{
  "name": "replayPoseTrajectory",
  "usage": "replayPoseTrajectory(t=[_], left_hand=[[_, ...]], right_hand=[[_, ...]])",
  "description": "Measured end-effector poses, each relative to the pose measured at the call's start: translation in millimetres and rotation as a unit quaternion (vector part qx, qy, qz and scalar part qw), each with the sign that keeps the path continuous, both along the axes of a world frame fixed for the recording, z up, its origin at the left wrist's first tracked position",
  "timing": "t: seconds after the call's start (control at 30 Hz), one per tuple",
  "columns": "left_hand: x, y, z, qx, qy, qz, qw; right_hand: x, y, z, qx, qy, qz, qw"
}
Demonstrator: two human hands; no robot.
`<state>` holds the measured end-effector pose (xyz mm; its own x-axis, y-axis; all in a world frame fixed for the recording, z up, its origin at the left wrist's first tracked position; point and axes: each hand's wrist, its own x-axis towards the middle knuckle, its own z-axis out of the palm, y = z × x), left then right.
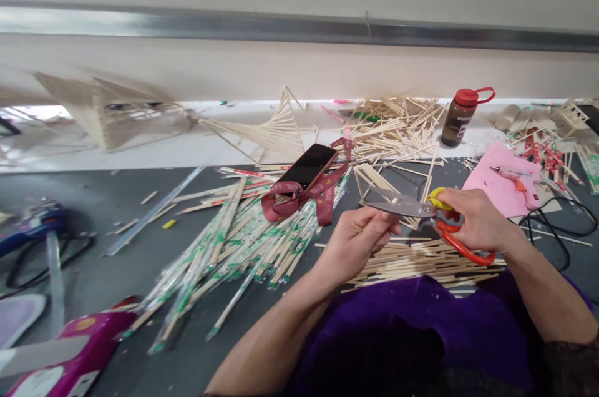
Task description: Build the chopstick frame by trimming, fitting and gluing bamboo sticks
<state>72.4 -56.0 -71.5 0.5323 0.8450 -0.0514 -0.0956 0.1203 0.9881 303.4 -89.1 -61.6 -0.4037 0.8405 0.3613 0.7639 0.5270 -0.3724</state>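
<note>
My right hand (477,219) is wrapped round the handles of a pair of scissors (407,207), one loop yellow and the other red-orange. The metal blades point left and lie over the fingertips of my left hand (358,238). Those left fingers are pinched together just under the blades; what they hold, if anything, is hidden. Beyond the blades a small frame of glued wooden sticks (374,178) stands on the table. Below both hands lies a spread of loose bare chopsticks (421,259), partly covered by my forearms and purple clothing.
Wrapped chopsticks (253,241) spread left of my hands, under a phone (309,166) with a red lanyard (283,202). Behind are a stick pile (397,125), stick models (266,132) and a bottle (461,119). Glue guns (35,225) with black cables (545,219) lie at both sides.
</note>
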Motion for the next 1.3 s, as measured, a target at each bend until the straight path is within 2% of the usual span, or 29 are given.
replayPoseTrajectory(t=[0.1, 0.23, 0.33, 0.4, 0.47, 0.53, 0.6, 0.7, 0.8, 1.0, 1.13, 1.3], left_hand=[[0.7, -1.6, 5.8, -0.093, -0.047, -0.059, 0.993], [-0.2, -2.3, 7.4, -0.216, -0.098, -0.151, 0.960], [1.2, -0.4, 3.7, -0.236, -0.101, -0.173, 0.951], [2.7, 1.7, 1.9, -0.171, -0.062, -0.112, 0.977], [3.3, 3.6, 2.3, -0.044, -0.003, 0.008, 0.999], [2.5, 4.4, 4.7, 0.080, 0.051, 0.115, 0.989], [0.9, 3.9, 8.0, 0.160, 0.092, 0.166, 0.969], [-1.1, 1.6, 11.6, 0.233, 0.130, 0.179, 0.947], [-1.3, -0.8, 12.1, 0.270, 0.151, 0.176, 0.934], [3.4, -5.5, 4.6, 0.308, 0.172, 0.164, 0.921], [5.3, -8.2, -0.3, 0.337, 0.198, 0.157, 0.907], [3.8, -7.7, 3.9, 0.314, 0.207, 0.161, 0.912]], right_hand=[[7.4, 1.6, 0.9, -0.008, -0.007, 0.015, 1.000], [14.6, 3.0, 2.9, -0.045, -0.009, 0.042, 0.998], [14.8, 3.2, 3.6, -0.061, -0.008, 0.039, 0.997], [11.4, 3.0, 2.8, -0.062, -0.008, 0.011, 0.998], [5.8, 2.5, 1.3, -0.052, -0.005, -0.024, 0.998], [-0.8, 1.5, -0.5, -0.038, 0.002, -0.054, 0.998], [-6.2, 0.3, -2.3, -0.029, 0.008, -0.068, 0.997], [-10.3, -0.7, -5.0, -0.020, 0.009, -0.063, 0.998], [-10.6, -0.2, -6.7, -0.013, 0.002, -0.055, 0.998], [-14.3, 0.8, -4.1, -0.034, -0.017, -0.044, 0.998], [-17.3, 1.2, -6.0, -0.020, -0.007, -0.023, 1.000], [-16.2, 1.0, -10.4, 0.007, 0.014, -0.025, 1.000]])
